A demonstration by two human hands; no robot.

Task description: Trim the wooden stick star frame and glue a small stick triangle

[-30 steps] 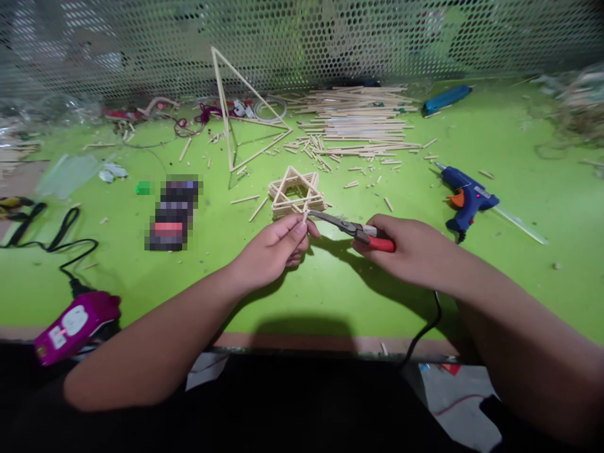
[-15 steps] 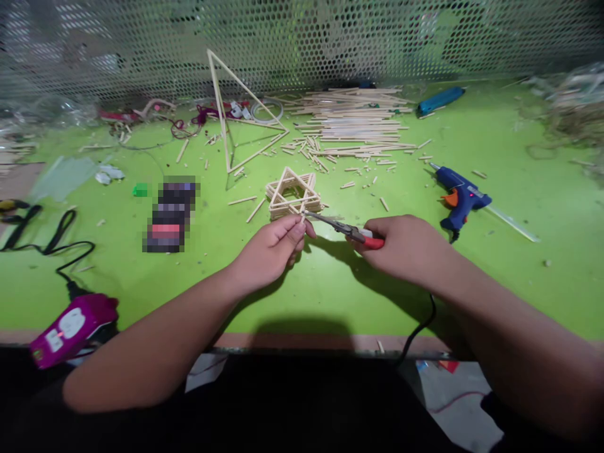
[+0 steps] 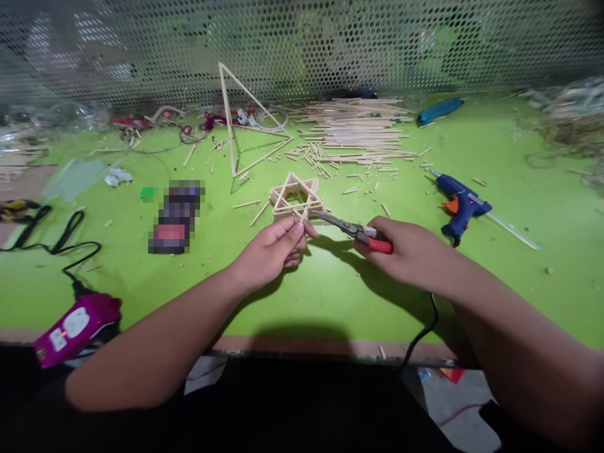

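My left hand [image 3: 274,251] is closed, its thumb and fingertips pinching a thin wooden stick [image 3: 305,215] at the near side of a star-shaped stack of sticks [image 3: 292,195]. Whether that stick touches the stack, I cannot tell. Wrapped in my right hand [image 3: 413,251] are red-handled pliers [image 3: 352,229], their grey jaws pointing left, close to the pinched stick and the stack. Part of the handles is hidden by the fingers. Behind the star, a large triangular stick frame [image 3: 229,119] stands upright on the green table [image 3: 321,296].
A blue glue gun [image 3: 462,200] with a glue stick lies right of my right hand. Many loose sticks [image 3: 353,132] lie at the back, before a perforated screen [image 3: 330,44]. A pixelated dark object [image 3: 175,217] and a magenta corded device [image 3: 78,327] are on the left.
My right hand and the pliers have shifted slightly right, the jaw tips now a little farther from my left fingertips. My left hand keeps its pinch. The view has tilted slightly.
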